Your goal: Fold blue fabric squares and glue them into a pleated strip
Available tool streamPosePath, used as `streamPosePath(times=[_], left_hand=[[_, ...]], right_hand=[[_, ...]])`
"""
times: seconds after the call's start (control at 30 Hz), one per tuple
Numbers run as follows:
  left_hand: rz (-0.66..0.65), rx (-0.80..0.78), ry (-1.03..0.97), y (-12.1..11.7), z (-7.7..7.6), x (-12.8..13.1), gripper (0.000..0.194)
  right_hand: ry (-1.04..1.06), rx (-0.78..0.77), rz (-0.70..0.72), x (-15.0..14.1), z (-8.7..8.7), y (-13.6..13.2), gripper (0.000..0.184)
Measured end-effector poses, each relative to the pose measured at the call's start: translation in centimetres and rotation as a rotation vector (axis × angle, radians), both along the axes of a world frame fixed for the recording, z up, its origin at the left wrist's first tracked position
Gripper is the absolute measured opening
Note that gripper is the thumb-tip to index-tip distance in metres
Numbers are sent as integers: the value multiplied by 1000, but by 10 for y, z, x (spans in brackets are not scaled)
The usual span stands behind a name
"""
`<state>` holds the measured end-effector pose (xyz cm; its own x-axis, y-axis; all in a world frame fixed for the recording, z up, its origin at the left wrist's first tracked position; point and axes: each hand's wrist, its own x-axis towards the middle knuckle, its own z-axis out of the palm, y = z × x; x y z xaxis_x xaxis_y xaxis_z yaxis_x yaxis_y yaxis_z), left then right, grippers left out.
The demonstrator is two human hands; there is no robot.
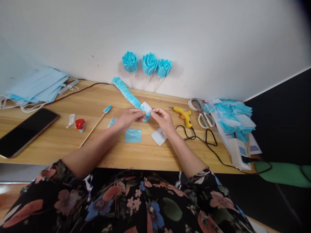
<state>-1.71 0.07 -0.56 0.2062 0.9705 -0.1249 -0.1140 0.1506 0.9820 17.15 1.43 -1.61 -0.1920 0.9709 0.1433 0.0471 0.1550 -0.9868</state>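
Observation:
My left hand (132, 117) and my right hand (162, 117) pinch a small blue-and-white piece of mask fabric (146, 108) between them, above the middle of the table. One part of the piece shows white, the lower part blue. Just behind it lies a row of folded blue petals (125, 91). Under my left wrist a blue fabric square (112, 122) is partly covered. A second blue square (133, 135) lies flat between my forearms. Beneath my right wrist sits a white square (159, 136), also partly hidden. To the left rests a stick with a blue fabric tip (96, 126).
Three blue fabric flowers (150, 64) on sticks lean against the wall. On the right are a yellow glue gun (182, 115) with its cord, scissors (205, 118), a tape roll (194, 104) and a fabric pile (230, 116). Face masks (39, 85), a phone (26, 132) and a red-wrapped lollipop (80, 124) lie left.

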Motion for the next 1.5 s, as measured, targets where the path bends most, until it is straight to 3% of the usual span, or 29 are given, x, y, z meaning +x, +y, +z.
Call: streamPosePath(times=[0.2, 0.4, 0.6, 0.87, 1.03, 1.5], left_hand=[[13, -14, -10, 0, -1, 1, 25], [40, -31, 4, 0, 0, 2, 23], [61, -19, 3, -1, 2, 2, 24], [23, -40, -76, -3, 4, 3, 33], [9, -7, 28, -4, 6, 2, 23], [72, -24, -6, -1, 5, 2, 23]], right_hand=[[-16, 21, -18, 0, 0, 1, 26], [41, -64, 61, 0, 3, 0, 51], [89, -126, 80, -1, 10, -5, 23], [133, -142, 15, -1, 9, -4, 27], [136, -145, 37, -4, 9, -5, 27], [46, -136, 147, -3, 12, -8, 32]])
